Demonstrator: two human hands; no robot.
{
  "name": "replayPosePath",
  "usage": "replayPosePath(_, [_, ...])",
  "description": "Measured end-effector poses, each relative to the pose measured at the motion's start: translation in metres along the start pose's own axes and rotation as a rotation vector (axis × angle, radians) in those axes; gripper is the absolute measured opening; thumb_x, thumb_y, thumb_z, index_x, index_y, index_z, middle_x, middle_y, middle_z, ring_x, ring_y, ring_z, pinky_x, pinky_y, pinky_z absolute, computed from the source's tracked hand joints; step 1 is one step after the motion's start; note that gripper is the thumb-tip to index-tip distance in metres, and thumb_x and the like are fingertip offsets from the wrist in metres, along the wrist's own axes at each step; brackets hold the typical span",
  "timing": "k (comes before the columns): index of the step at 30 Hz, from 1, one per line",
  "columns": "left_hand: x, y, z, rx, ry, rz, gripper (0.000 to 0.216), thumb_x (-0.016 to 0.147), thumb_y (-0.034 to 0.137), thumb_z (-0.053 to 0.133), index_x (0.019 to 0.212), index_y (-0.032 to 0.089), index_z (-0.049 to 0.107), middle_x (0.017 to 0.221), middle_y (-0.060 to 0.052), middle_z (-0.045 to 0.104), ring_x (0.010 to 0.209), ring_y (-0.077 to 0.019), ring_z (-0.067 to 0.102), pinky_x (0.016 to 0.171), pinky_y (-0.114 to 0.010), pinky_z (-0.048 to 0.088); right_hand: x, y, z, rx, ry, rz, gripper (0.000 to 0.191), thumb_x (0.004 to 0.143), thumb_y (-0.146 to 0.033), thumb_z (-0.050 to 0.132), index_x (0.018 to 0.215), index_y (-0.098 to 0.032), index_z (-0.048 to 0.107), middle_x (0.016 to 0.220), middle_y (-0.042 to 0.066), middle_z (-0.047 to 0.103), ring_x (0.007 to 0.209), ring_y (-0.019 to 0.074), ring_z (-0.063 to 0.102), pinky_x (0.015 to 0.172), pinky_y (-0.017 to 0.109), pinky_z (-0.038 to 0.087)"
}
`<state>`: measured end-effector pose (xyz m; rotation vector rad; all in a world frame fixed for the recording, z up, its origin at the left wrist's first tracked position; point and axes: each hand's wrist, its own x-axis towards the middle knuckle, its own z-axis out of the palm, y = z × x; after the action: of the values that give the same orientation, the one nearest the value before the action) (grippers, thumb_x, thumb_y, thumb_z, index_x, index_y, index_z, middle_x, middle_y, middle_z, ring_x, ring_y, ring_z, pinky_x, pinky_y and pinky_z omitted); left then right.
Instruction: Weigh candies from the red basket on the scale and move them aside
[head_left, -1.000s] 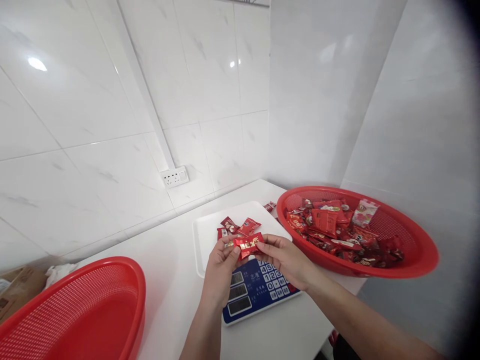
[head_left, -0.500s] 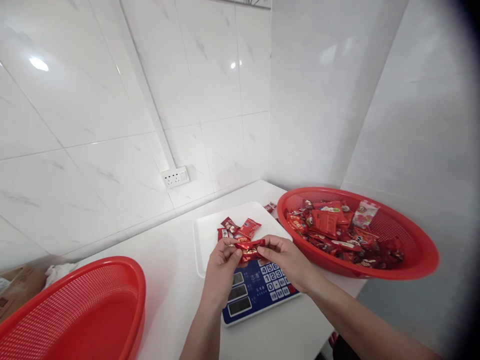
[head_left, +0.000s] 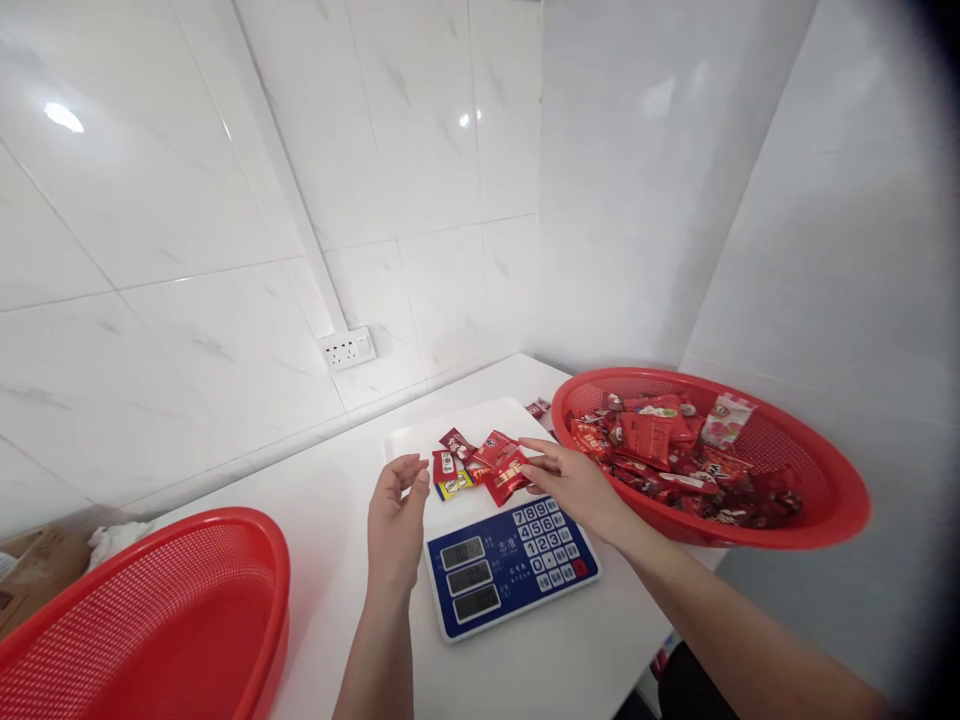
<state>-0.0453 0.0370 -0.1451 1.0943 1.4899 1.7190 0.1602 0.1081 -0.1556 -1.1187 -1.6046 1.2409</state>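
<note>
My left hand (head_left: 397, 510) hovers left of the scale pan, fingers curved and apart, with nothing in it. Stretched out and spread, the fingers of my right hand (head_left: 574, 485) reach the right edge of a red candy packet (head_left: 504, 478); its tips seem to touch it, and I see no grip. That packet rests on the white scale pan (head_left: 409, 445) among other wrapped candies: a dark red one (head_left: 456, 443), a red-and-white one (head_left: 444, 464) and a yellow-and-blue one (head_left: 454, 486). The scale's blue keypad panel (head_left: 514, 570) faces me below the pan.
A red basket (head_left: 832, 480) on the right holds many wrapped candies. Another red basket (head_left: 281, 600) stands at the left front. Loose packets (head_left: 538, 408) lie behind the scale, near the right basket. A cardboard box (head_left: 45, 575) is at far left; a socket (head_left: 349, 349) is on the wall.
Both hands were pinching a red packet over the scale. The left hand has let go and moved left. The red packet now lies on the pan by my right fingertips; a yellow-and-blue candy shows.
</note>
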Motion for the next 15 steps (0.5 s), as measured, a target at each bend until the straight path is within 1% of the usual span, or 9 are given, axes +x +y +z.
replayPosePath(3, [0.001,0.001,-0.002,-0.013,0.019,0.027,0.027,0.076,0.038,0.061,0.097,0.021,0.057,0.103,-0.007,0.063,0.099,-0.0189,0.056,0.083,-0.034,0.044,0.000,0.003,0.002,-0.234,0.096,-0.130,0.049,0.077,-0.034,0.057,0.125,-0.021,0.054,0.122,0.009,0.060,0.106,0.0248,0.058,0.094,0.042,0.044])
replayPosePath(5, [0.000,0.002,-0.004,-0.034,0.049,0.063,0.026,0.076,0.037,0.062,0.095,0.021,0.058,0.101,-0.006,0.063,0.098,-0.0182,0.056,0.082,-0.033,0.044,-0.005,0.005,0.000,-0.368,0.144,-0.188,0.047,0.080,-0.036,0.052,0.125,-0.022,0.053,0.129,0.008,0.055,0.108,0.0252,0.057,0.095,0.043,0.043])
replayPosePath(8, [0.001,0.005,-0.007,-0.087,0.121,0.112,0.023,0.076,0.036,0.062,0.094,0.021,0.059,0.097,-0.005,0.063,0.097,-0.0174,0.057,0.079,-0.030,0.045,-0.017,0.004,-0.011,-0.474,0.197,-0.206,0.042,0.083,-0.038,0.048,0.121,-0.023,0.056,0.124,0.007,0.059,0.104,0.0246,0.059,0.091,0.041,0.046])
replayPosePath(11, [0.001,0.008,-0.010,-0.151,0.187,0.131,0.022,0.076,0.034,0.063,0.093,0.021,0.059,0.096,-0.004,0.063,0.097,-0.0168,0.057,0.079,-0.029,0.046,-0.029,0.003,-0.029,-0.573,0.279,-0.214,0.037,0.083,-0.037,0.048,0.115,-0.023,0.060,0.120,0.006,0.062,0.107,0.0251,0.057,0.093,0.040,0.045])
replayPosePath(13, [0.002,0.008,-0.012,-0.185,0.202,0.128,0.021,0.076,0.034,0.063,0.093,0.022,0.060,0.094,-0.003,0.063,0.096,-0.0163,0.058,0.079,-0.029,0.046,-0.035,0.005,-0.042,-0.630,0.322,-0.207,0.036,0.083,-0.037,0.047,0.114,-0.023,0.060,0.120,0.006,0.062,0.111,0.0258,0.055,0.094,0.041,0.043])
replayPosePath(15, [0.002,0.009,-0.012,-0.208,0.197,0.120,0.021,0.075,0.033,0.064,0.092,0.021,0.060,0.092,-0.003,0.063,0.092,-0.0157,0.059,0.078,-0.029,0.046,-0.040,0.011,-0.056,-0.685,0.350,-0.174,0.037,0.083,-0.038,0.046,0.114,-0.023,0.060,0.120,0.006,0.062,0.111,0.0269,0.055,0.093,0.042,0.044])
